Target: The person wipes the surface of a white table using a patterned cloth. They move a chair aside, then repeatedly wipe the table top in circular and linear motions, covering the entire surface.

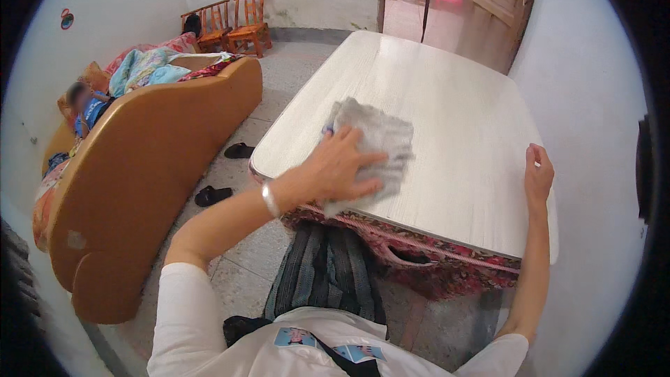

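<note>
My left hand (338,160) lies flat with spread fingers on a grey cloth (384,136). The cloth is rumpled and rests on the near left part of a pale wood-look tabletop (460,112). A silver bracelet (269,200) circles my left wrist. At the table's right edge, my right hand (539,176) is closed, its fingers curled in. A small white spot shows between those fingers; what it is, I cannot make out. A red flowered cover (447,271) hangs below the tabletop along the near side.
To the left stands a tan sofa (160,160) with bedding (150,66) and a person (94,106) lying on it. Black slippers (213,196) lie on the floor between sofa and table. Wooden chairs (249,24) stand at the back wall. A wooden door (499,10) is at the far right.
</note>
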`<state>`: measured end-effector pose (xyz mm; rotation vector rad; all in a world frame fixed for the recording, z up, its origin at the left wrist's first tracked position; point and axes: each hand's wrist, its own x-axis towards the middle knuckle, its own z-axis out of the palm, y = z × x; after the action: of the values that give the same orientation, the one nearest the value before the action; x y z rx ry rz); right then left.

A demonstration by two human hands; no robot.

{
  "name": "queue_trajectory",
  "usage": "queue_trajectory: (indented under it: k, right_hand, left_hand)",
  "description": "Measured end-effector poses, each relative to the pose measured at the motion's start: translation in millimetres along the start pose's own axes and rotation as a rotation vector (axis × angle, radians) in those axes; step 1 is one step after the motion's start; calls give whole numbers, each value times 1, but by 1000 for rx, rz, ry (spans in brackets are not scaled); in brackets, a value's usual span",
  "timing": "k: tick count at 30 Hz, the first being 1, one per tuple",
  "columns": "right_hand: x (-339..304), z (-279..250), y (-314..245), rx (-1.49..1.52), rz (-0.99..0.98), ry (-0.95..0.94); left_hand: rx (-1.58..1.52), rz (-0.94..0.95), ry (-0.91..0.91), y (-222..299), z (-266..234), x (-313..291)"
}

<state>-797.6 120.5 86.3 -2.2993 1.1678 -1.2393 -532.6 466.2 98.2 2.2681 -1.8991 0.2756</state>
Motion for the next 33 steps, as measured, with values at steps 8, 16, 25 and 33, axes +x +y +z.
queue_trajectory:
  k: [8, 16, 25, 33]
  right_hand:
    - [-14, 5, -22, -45, -88, -103]
    - [-14, 14, -36, 18, -97, -132]
    - [-12, 9, -3, -22, -160, -153]
    - [-13, 18, -25, -10, -74, -227]
  left_hand:
    - [20, -137, -9, -80, 7, 6]
    - [168, -361, -6, -165, 31, 117]
    - [-22, -30, 39, -125, 15, 10]
    - [-67, -200, -131, -79, -37, -89]
